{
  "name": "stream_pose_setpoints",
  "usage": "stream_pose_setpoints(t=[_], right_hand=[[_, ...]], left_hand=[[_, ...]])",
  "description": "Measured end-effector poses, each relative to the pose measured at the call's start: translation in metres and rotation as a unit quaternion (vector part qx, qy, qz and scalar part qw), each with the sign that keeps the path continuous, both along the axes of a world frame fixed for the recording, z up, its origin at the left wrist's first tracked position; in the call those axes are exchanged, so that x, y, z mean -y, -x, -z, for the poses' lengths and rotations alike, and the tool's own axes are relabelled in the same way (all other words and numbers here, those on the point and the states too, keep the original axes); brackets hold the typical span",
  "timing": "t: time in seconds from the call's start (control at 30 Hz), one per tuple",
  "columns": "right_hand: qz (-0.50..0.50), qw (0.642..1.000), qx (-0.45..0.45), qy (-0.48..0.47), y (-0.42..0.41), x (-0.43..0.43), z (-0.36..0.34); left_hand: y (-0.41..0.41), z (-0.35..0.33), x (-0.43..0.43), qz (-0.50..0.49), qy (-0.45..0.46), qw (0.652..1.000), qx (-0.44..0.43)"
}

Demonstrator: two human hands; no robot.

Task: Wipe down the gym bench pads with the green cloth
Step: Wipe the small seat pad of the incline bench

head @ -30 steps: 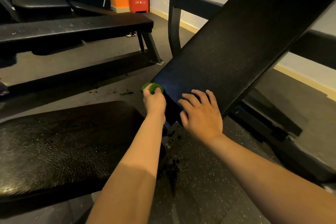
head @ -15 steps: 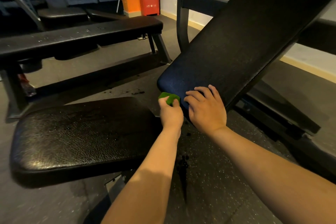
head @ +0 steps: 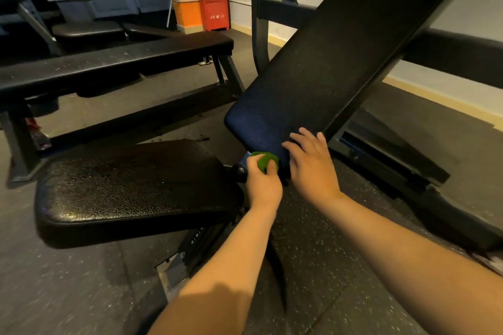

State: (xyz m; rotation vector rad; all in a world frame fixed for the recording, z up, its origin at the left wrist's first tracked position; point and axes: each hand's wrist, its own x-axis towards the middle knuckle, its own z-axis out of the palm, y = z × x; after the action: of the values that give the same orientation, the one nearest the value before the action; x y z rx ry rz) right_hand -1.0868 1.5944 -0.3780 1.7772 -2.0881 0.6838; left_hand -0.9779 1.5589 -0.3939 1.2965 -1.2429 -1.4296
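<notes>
The left hand [head: 262,185] has slid the cloth [head: 263,162] from the back pad's [head: 326,76] left corner round to its bottom edge, and it now sits just beside the right hand [head: 313,168]. The cloth is balled up green in that left fist, thumb and fingers curled round it, pressed against the underside of the pad's lower end, over the gap where the frame hinge shows. The right hand lies flat on the pad's lower corner, fingers stretched out and a little spread, holding nothing. The back pad slopes steeply up to the right. To the left the seat pad [head: 130,187] lies almost level, glossy and grained. Behind it stands a flat bench [head: 114,62], and a red cabinet [head: 213,3] against the far wall. The floor [head: 313,253] is dark speckled rubber.
</notes>
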Motion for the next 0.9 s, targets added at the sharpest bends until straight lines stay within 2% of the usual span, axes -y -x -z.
stream_pose_setpoints(t=[0.17, 0.43, 0.73, 0.8, 0.9], right_hand=[[0.004, 0.999, 0.040, -0.010, -0.008, -0.003, 0.006], [-0.009, 0.998, 0.056, -0.008, -0.001, -0.003, 0.009], [-0.028, 0.992, 0.121, -0.030, -0.013, -0.011, 0.014], [-0.045, 0.986, 0.154, -0.041, -0.019, -0.018, 0.016], [-0.066, 0.963, 0.262, -0.022, -0.036, -0.029, 0.011]], left_hand=[[0.004, -0.003, 0.025, -0.080, -0.018, 0.996, -0.030], [0.012, 0.005, 0.005, -0.024, 0.016, 0.999, -0.023], [-0.013, 0.001, -0.028, 0.113, 0.038, 0.993, 0.011], [-0.022, -0.005, -0.037, 0.129, 0.035, 0.991, 0.012], [-0.040, -0.017, -0.048, 0.122, 0.046, 0.991, 0.015]])
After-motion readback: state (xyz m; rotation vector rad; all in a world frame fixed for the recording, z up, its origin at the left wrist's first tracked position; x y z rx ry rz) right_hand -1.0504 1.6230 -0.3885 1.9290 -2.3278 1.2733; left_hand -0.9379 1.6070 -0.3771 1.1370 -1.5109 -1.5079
